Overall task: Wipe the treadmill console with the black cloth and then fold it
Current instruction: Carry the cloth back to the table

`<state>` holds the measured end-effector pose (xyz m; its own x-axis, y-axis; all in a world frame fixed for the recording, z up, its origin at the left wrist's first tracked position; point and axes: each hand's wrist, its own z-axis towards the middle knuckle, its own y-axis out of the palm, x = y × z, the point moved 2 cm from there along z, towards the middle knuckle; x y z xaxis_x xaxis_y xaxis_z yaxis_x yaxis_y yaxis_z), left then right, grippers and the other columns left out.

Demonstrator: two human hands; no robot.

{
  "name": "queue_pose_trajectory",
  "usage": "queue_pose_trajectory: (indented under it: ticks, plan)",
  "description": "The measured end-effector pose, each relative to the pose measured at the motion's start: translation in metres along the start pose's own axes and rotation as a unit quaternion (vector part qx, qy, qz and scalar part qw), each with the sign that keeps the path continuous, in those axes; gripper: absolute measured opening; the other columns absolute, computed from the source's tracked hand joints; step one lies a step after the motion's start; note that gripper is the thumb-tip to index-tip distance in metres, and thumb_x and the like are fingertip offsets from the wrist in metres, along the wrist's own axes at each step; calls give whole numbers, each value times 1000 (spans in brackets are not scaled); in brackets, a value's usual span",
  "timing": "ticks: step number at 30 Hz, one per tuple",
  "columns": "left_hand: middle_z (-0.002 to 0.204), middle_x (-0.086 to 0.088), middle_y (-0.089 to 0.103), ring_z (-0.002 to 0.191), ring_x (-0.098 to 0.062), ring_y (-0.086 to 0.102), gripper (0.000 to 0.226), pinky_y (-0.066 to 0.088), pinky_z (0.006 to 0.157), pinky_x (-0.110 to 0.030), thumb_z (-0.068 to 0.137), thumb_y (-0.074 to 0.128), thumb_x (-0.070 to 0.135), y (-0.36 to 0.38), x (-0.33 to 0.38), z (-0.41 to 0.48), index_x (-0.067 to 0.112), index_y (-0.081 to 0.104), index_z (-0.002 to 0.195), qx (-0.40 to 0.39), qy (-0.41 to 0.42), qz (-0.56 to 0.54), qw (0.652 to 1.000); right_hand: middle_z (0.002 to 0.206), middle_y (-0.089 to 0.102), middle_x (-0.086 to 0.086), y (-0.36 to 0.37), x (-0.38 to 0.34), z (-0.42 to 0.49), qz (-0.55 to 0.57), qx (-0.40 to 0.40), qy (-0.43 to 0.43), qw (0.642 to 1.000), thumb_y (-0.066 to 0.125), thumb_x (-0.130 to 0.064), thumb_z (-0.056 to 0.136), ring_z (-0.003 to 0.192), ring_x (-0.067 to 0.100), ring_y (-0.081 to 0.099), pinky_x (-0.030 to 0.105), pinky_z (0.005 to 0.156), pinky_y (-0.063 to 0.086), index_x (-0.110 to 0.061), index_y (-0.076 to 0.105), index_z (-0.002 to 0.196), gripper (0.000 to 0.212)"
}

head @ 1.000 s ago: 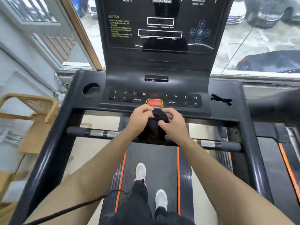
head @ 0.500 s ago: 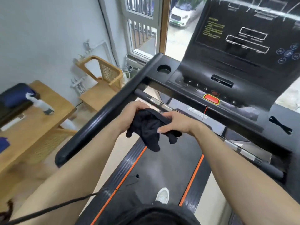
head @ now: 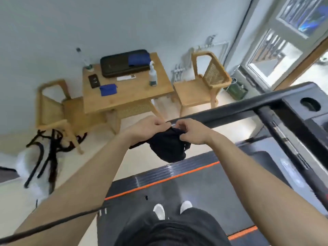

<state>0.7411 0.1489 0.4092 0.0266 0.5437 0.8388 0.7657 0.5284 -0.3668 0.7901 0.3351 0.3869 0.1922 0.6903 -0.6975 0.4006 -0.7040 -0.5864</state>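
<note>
Left hand: the bare left hand (head: 148,126) reaches forward on an extended forearm, knuckles up, its grip pinched closed on the upper left edge of the cloth.
Right hand: the bare right hand (head: 192,132) sits just beside the left one, wrist bent inward, its grip closed on the upper right edge of the same cloth.
Cloth: the soft black cloth (head: 167,148) hangs bunched between the two hands, sagging into a rounded pouch below them, above the edge of the dark treadmill belt with orange stripes (head: 186,189) and just in front of the black treadmill handrail (head: 230,112).
Background, left to right: a light wooden tabletop (head: 127,93) carries a folded blue cloth (head: 108,89) and a white spray bottle (head: 153,73).
Writing: none can be read; labels are too blurred.
</note>
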Motion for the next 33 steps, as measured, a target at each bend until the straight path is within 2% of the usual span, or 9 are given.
queue_pose_trajectory:
  ticks: [2,6,12,16,20,23,27,31,33]
  plan:
    - [55,13,55,54,-5,52,47,40,60,-26,99,64,37,-26,-34,-36,30,62,53,31,-42,4,999,88,68,4,27,-25,28,-49,-36,-18,998,56,-6,79,79,22,66,42,70,58,-21,59,85,17]
    - [86,1,77,83,-17,72,6,54,79,-30,90,76,26,-58,-104,-116,21,78,88,89,-145,-36,985,97,67,4,82,-72,79,-104,-94,-80,987,56,-7,86,89,24,62,37,75,52,-22,58,85,15]
    - [85,2,67,91,-20,62,7,46,74,-28,92,73,20,-55,-200,-260,14,74,95,258,-304,28,917,98,72,-2,172,-155,129,-104,-193,-173,960,73,-24,91,93,15,65,26,71,44,-25,71,89,3]
    - [100,1,67,85,-11,57,11,37,64,-7,91,73,15,-32,-246,-353,17,74,102,412,-370,-26,832,87,72,4,241,-212,136,-57,-223,-219,948,74,-27,91,77,17,64,30,64,49,-20,71,85,10]
    - [99,-1,74,92,-19,64,11,45,74,-25,92,70,12,-10,-284,-436,20,75,96,559,-399,-111,719,91,72,6,317,-262,136,22,-293,-209,933,68,-20,96,86,20,63,38,71,52,-16,73,93,7]
    - [90,-3,75,83,-21,68,9,49,69,-27,88,73,13,3,-317,-494,22,74,88,668,-387,-195,605,97,70,8,379,-304,134,62,-350,-169,919,59,-16,102,91,22,62,42,80,53,-15,74,97,16]
    - [83,1,73,76,-17,65,11,50,69,-28,83,80,29,-1,-378,-557,20,72,84,744,-396,-268,466,87,70,4,468,-367,132,78,-363,-129,920,59,-16,102,77,16,62,34,75,52,-17,73,90,19]
    - [81,0,68,76,-20,64,14,54,64,-29,88,77,24,-34,-436,-593,14,69,83,744,-337,-409,407,86,70,7,562,-418,126,109,-351,-43,929,67,-9,94,78,21,64,40,82,58,-13,72,86,11]
    - [83,-6,69,79,-23,66,14,60,67,-32,89,76,21,-56,-458,-600,9,70,85,717,-292,-477,416,92,71,10,606,-440,115,119,-374,-12,920,72,-8,91,81,25,68,43,86,59,-5,73,96,6]
